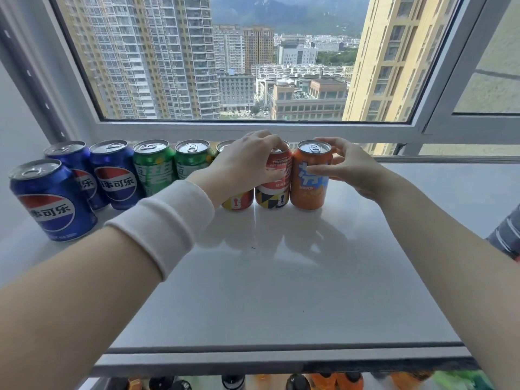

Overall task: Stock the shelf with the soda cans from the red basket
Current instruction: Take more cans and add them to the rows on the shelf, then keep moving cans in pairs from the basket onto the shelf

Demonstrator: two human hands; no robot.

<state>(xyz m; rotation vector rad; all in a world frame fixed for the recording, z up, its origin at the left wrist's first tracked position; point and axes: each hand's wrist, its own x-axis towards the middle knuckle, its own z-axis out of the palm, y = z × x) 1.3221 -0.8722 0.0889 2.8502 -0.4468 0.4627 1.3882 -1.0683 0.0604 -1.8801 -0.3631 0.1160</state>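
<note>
A row of soda cans stands at the back of the white shelf top [281, 277], under the window. From the left there are three blue cans [53, 204], two green cans [154, 167], two red cans and an orange can [308, 190]. My left hand [244, 164] reaches over the first red can [237, 202] and grips the second red can [274, 190] from above. My right hand [346, 167] is curled around the right side of the orange can, with its fingers touching the can. The red basket is not in view.
A large window [239, 66] with a grey frame rises directly behind the cans. Below the shelf's front edge [281, 353], bottle tops [323, 381] show on a lower level. A striped cloth edge [506, 235] shows at the far right.
</note>
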